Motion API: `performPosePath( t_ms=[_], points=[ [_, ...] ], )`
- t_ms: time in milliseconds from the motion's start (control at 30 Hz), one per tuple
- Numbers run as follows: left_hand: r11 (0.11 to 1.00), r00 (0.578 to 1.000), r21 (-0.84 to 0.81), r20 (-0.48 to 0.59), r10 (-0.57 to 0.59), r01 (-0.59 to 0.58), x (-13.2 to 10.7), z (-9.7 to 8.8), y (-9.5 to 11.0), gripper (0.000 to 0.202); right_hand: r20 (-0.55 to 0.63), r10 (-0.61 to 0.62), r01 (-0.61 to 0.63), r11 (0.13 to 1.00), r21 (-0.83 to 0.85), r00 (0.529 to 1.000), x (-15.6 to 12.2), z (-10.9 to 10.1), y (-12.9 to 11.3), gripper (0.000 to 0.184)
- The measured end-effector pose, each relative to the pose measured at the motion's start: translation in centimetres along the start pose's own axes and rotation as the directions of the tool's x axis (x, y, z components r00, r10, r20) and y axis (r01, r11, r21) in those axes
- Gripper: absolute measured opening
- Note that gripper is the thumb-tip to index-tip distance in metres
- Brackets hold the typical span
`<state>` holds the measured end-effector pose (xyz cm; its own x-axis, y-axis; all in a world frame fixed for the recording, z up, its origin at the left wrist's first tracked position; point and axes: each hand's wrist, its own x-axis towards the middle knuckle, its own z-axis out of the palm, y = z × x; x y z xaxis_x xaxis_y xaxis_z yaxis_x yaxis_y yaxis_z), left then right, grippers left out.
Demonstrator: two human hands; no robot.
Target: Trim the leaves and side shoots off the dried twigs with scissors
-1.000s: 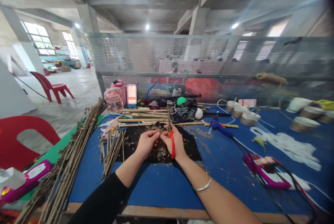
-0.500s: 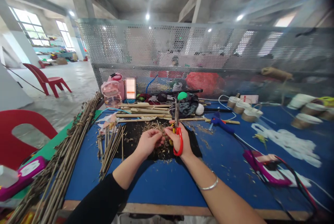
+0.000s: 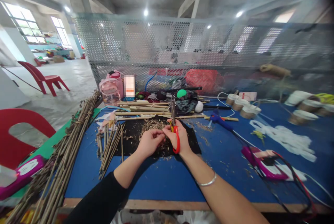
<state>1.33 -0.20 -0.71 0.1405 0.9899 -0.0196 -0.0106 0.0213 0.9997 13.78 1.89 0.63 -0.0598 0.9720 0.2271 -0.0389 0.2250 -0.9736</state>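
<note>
"So, how do you do this little finger work well?"

"Well, I'd say go slow and pinch softly. The left hand (image 3: 150, 143) and the right hand (image 3: 182, 137) are close together, with their tips almost meeting, so small moves look best. I'd also stay over the flat black cloth (image 3: 193, 140), so any crumbs drop there and not on the big blue table (image 3: 159, 187)."

"And the metal scissors with the red loop handle (image 3: 178, 141)?"

"They sit in the right hand, and their blades point away from the person. That seems smart to me, because the sharp ends are turned away from the left fingers. A quick twist could still poke something, I think. There's a small yellow thing (image 3: 171, 125) just beside the red handle too, but I can't tell what it is."

"What are the fingers doing?"

"The right fingers are bent around the scissors, and the right thumb reaches toward the left fingertips. The left fingers are curled in toward their thumb. I can't tell if they pinch something tiny."

"Where is the other stuff?"

"A messy heap of dry, light-brown chips (image 3: 152, 125) lies on the cloth, under the hands and just past them. A loose bunch of thin brown sticks (image 3: 111, 152) lies to the left, apart from the left fingers."
</note>
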Motion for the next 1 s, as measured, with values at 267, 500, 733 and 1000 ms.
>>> performPosePath(
  t_ms=[267, 500, 733, 1000],
  points=[
    [0.998, 0.989, 0.057, -0.148, 0.020, -0.012, 0.1, -0.2, -0.1, 0.026, -0.084, -0.028, 0.030, 0.999, 0.016, 0.996, 0.7, -1.0, -0.6, 0.036],
    [0.998, 0.983, -0.066, -0.181, -0.003, -0.009, -0.3, -0.1, 1.4, 0.026, 0.067, 0.112, -0.118, 0.988, 0.098, 0.992, 0.1, -0.6, -0.9, 0.039],
    [0.983, 0.996, -0.176, -0.066, -0.058, 0.045, -0.8, 0.2, 2.2, 0.035, -0.006, 0.090, -0.089, 0.993, 0.080, 0.996, -0.3, 0.3, -0.9, 0.041],
    [0.986, 0.997, -0.167, -0.067, -0.034, 0.023, -0.5, 0.1, 1.4, 0.045, 0.013, 0.140, -0.140, 0.971, 0.195, 0.990, -0.2, 0.2, -0.1, 0.042]
  ],
)
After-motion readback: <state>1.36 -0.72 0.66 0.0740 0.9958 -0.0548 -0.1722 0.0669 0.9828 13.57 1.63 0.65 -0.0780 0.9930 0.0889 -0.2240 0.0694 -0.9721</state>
